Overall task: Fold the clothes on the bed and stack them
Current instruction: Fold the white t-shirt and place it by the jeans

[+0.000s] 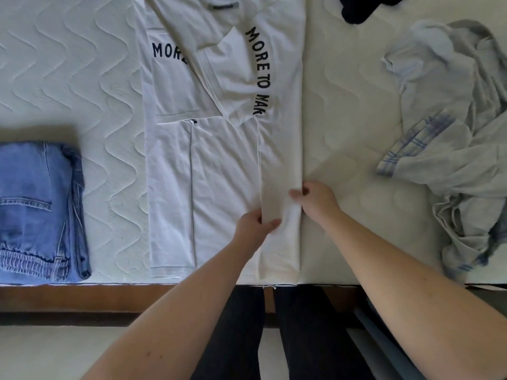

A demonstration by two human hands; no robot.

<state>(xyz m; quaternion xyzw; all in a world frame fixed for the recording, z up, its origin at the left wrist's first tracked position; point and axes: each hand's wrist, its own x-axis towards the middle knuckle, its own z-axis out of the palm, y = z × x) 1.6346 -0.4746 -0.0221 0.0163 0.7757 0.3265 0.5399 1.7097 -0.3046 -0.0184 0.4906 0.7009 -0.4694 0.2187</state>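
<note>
White T-shirt [219, 149]: lies flat along the middle of the bed [82, 78], both sides and sleeves folded inward, its hem at the near edge of the mattress.
Left hand [253, 226]: thumb and fingers pinch the inner edge of the right-side flap, low on the shirt.
Right hand [315, 198]: rests on the outer fold line just beside the left hand, thumb curled over the cloth, apparently gripping the edge.
Folded jeans [41, 209]: sit on the bed well to the left, the start of a stack.
Unfolded clothes: a crumpled pale plaid shirt [452, 138] on the right; a dark garment [359, 9] at the far edge.
Risk: both hands hold only the lower flap, so a pull here could drag the upper part askew and undo the sleeve fold.
Risk: the hem lies at the mattress edge and could slide off.
</note>
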